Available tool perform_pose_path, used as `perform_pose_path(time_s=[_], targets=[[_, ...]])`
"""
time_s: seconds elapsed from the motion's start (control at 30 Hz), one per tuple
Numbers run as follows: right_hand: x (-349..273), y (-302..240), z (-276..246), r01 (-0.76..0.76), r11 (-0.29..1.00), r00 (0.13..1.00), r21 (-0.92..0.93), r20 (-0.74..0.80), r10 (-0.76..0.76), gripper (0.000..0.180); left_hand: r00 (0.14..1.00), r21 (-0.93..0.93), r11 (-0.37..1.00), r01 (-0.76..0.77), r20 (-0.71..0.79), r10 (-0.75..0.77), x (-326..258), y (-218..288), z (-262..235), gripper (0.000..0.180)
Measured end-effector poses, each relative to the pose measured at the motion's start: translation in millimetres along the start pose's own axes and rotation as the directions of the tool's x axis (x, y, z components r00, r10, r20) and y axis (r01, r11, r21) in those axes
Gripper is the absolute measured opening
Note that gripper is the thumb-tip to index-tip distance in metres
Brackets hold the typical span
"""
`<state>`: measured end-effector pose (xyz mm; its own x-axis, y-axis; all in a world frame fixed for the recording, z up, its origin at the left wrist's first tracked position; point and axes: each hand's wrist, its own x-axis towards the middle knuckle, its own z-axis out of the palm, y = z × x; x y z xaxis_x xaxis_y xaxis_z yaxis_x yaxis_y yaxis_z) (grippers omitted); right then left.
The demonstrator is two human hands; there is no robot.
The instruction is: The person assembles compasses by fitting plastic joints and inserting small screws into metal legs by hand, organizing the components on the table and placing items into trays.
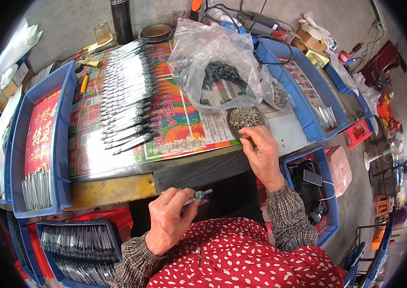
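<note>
My left hand (171, 218) is closed on a slim metal piece with a round dark joint (198, 195), held off the table's front edge. The joint end sticks out past my thumb; the rest is hidden by my fingers. At the front rim of a dark dish (236, 131), my right hand (262, 152) has thumb and forefinger pinched together. Anything between those fingertips is too small to make out. Small metal rivets or screws (244, 118) are heaped in the dish. Similar long metal pieces (127, 91) lie side by side in a long stack on the table.
A clear plastic bag (213, 57) of dark parts lies behind the dish. Blue trays stand left (64, 173) and right (304, 120), both with metal pieces. Below left is a blue crate (79, 222) of metal pieces; below right, a blue bin (329, 235) holds a power bank (312, 178).
</note>
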<state>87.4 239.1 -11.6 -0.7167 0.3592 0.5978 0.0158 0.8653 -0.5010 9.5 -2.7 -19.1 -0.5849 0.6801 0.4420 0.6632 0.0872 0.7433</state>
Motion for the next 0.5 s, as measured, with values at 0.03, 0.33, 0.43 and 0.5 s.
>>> perform_pose_path(time_s=[0.03,0.33,0.43,0.5], targets=[[0,-2,1,-0.068,0.997,0.998,0.04,-0.017,0.068,0.018,1.0,-0.001,1.0,0.003,-0.001,-0.003,-1,0,-1,0.021],[-3,-25,-9,0.05,0.999,0.999,0.018,-0.006,-0.05,0.015,1.0,0.027,1.0,-0.006,0.012,0.006,3,1,1,0.02],[-12,-41,-4,0.059,0.994,0.997,0.088,0.042,-0.063,0.013,1.0,0.021,1.0,0.011,0.02,-0.012,3,2,-1,0.021],[-18,-54,-2,0.01,0.966,0.986,0.258,0.157,-0.052,0.013,0.999,0.017,1.0,0.023,0.027,-0.023,3,3,-1,0.022]])
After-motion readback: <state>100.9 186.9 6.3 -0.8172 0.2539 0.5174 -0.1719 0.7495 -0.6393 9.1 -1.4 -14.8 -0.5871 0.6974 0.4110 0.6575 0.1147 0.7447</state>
